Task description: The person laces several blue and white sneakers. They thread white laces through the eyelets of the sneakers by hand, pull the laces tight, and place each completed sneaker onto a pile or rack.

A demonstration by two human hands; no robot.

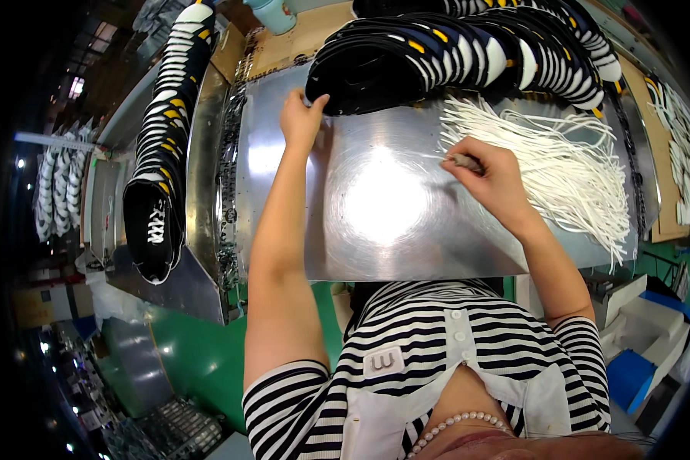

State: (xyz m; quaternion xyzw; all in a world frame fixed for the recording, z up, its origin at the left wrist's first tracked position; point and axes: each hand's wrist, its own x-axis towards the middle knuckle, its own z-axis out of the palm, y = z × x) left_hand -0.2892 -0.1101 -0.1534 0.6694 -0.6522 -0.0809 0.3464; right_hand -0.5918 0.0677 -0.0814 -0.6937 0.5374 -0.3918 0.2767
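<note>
Two hands busy on the steel counter (376,230): left hand (300,115) pinches the nearest shoe piece (364,77) off the stack, right hand (489,175) closed on one lace (468,162) beside the lace pile (560,165); likely next, bring lace to piece.
</note>
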